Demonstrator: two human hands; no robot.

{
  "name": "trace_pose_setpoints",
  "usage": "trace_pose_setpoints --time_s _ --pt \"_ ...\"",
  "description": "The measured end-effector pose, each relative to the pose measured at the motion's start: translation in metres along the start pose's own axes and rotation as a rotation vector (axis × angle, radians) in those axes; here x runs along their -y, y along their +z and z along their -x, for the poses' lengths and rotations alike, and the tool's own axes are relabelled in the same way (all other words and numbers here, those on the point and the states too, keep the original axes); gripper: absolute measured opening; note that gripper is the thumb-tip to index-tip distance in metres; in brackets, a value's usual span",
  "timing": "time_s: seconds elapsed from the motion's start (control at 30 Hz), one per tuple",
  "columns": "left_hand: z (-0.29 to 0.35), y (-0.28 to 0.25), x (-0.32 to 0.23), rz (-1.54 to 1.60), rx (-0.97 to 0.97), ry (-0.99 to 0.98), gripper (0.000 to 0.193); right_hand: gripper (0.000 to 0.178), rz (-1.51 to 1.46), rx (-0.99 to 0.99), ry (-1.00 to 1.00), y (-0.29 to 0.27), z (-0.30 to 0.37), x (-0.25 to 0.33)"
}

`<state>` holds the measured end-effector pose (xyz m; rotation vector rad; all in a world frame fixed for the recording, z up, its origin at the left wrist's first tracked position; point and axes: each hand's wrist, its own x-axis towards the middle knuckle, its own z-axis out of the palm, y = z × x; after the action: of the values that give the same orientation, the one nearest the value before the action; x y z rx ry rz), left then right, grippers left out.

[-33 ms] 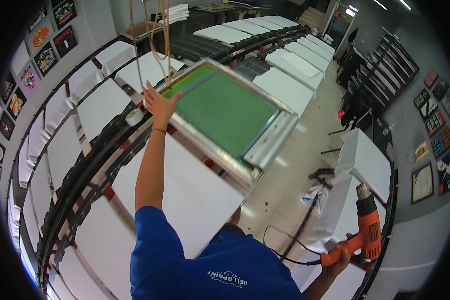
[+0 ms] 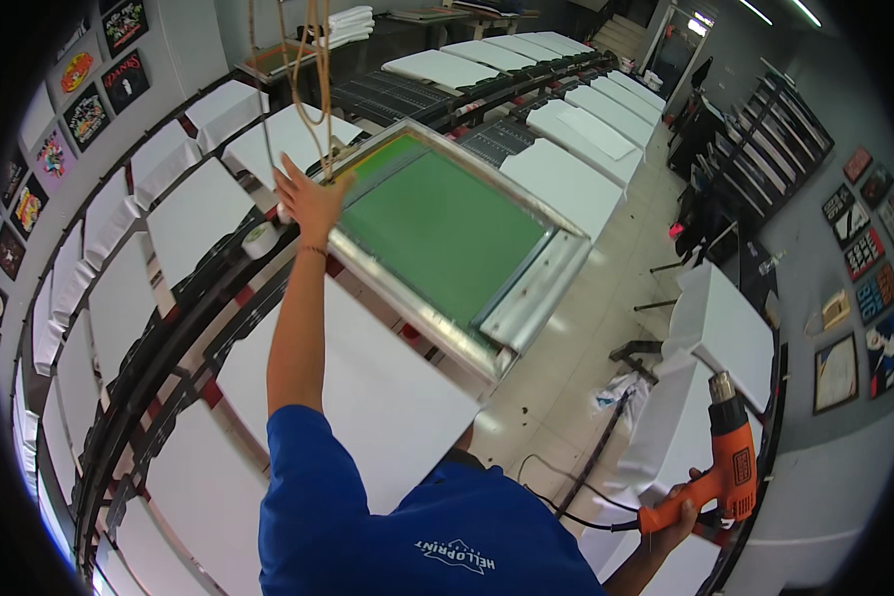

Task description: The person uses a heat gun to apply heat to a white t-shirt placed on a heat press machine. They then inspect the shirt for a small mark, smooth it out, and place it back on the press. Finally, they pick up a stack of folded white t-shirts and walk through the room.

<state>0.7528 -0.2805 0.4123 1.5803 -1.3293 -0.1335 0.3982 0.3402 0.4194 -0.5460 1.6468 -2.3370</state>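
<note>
My left hand is raised with its fingers apart, at the left edge of a printing screen. The screen has green mesh and a silvery metal frame; whether my thumb touches the frame I cannot tell. Tan cords hang just beyond my fingers, and a white tape roll sits on the dark rail beside my wrist. My right hand is closed around the handle of an orange heat gun, its metal nozzle pointing up and away. A black cable runs from the handle.
White-covered printing boards line the curved rail on the left, with more boards at the back. Another white-covered board stands beyond the heat gun. The tiled floor shows between them. A dark rack stands far right.
The view has shifted slightly. My left hand sits a little farther left, its fingers more spread. My right hand still grips the heat gun, which has barely moved.
</note>
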Motion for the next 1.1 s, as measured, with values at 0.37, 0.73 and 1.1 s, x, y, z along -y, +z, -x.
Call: trace_pose_setpoints --time_s 0.37,0.73,1.1 --pt "-0.262 0.065 0.079 0.475 0.131 -0.062 0.113 0.063 0.071 -0.044 0.078 0.091 -0.162 -0.025" --pt "-0.204 0.112 0.050 0.070 0.070 0.143 0.048 0.060 0.051 0.151 0.192 0.159 -0.250 -0.055" --pt "-0.222 0.018 -0.096 0.042 -0.147 0.371 0.048 0.063 0.004 0.289 0.231 0.147 -0.353 -0.066"
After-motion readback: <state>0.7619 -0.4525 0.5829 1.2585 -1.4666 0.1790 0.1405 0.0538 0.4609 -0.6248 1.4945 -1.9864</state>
